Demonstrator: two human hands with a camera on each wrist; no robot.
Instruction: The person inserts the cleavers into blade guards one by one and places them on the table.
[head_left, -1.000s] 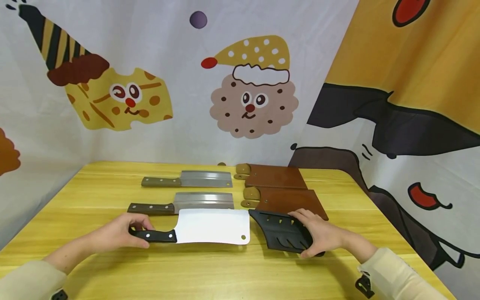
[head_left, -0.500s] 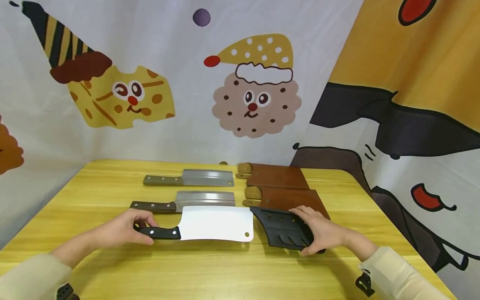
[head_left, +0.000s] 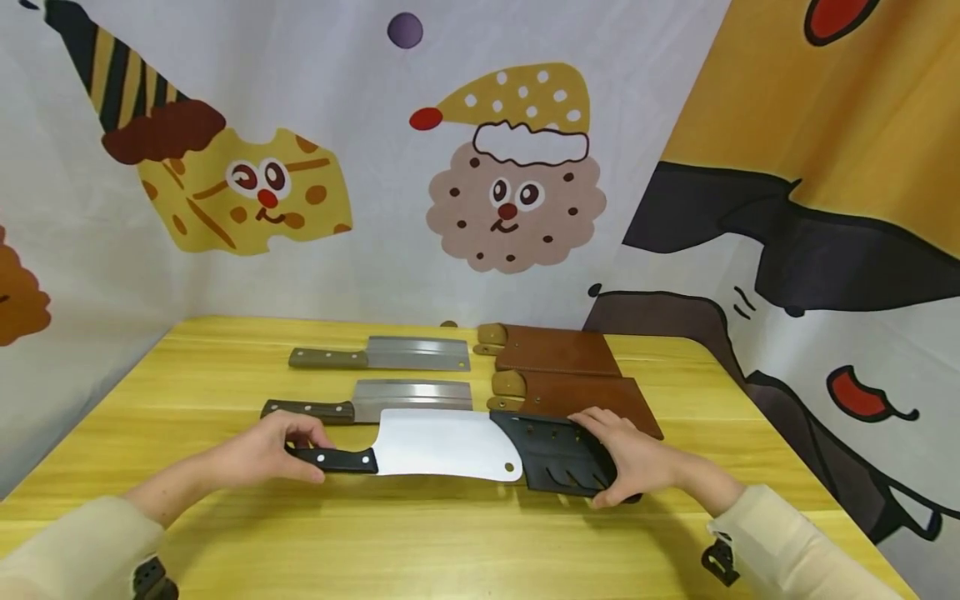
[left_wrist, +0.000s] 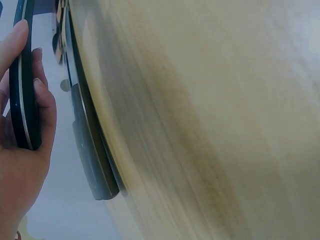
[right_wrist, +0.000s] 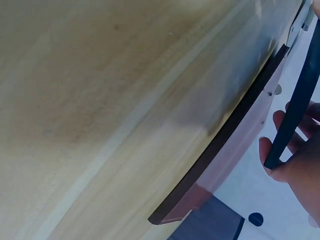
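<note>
The broad, white-bladed, black-handled cleaver (head_left: 442,444) is held level above the pale yellow wood-grain table (head_left: 375,542), nearer the person than the two other knives, its blade face turned to the head camera and its handle to the left. The left hand (head_left: 273,448) grips that handle near its butt; the left wrist view shows the thumb on one side of it and fingers on the other. The right hand (head_left: 628,458) pinches the outer end of a black, slotted, curved-mouthed sheath (head_left: 558,454), with its thumb at the near edge and its fingers at the far edge. The blade's free end meets the mouth of the black sheath: the upper corner is hidden by the sheath's edge, while the lower corner, with its small round hole, shows. How deep the blade sits cannot be told.

Behind these, on the table, lie a grey-bladed knife with a dark brown riveted handle (head_left: 378,402) and, farther back, a grey-bladed knife with an olive-brown riveted handle (head_left: 381,354). To their right lie a nearer brown leather sheath with a tan strap (head_left: 577,396) and a farther brown leather sheath, also tan-strapped (head_left: 558,350). A white cartoon-printed cloth (head_left: 390,217) hangs behind the table
</note>
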